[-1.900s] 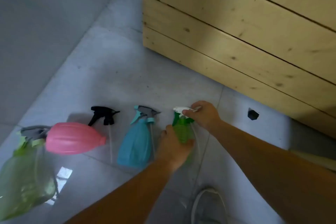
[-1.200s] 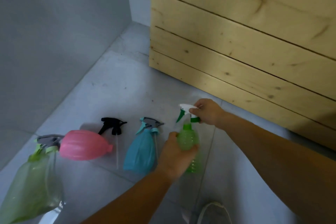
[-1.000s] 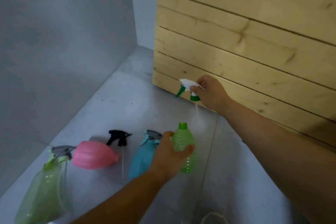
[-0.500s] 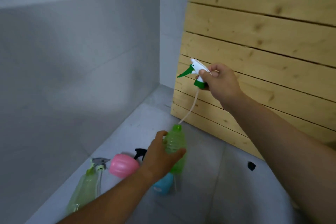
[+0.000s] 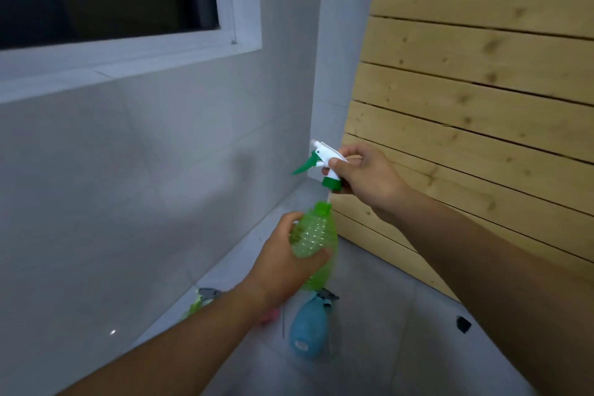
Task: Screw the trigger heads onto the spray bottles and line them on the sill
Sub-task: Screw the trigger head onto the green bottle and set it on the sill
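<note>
Gripping bottle (image 5: 316, 236), left hand (image 5: 284, 270); trigger head (image 5: 325, 160), right hand (image 5: 366, 178); apparently apart

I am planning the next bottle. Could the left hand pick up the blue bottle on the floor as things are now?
Probably not yet: the left hand grips the green bottle. The blue bottle itself lies uncovered on the floor below.

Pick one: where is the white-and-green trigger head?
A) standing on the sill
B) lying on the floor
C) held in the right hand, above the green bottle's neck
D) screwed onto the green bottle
C: the right hand grips the trigger head, and its green collar sits clear above the open neck of the green bottle, which the left hand holds.
</note>
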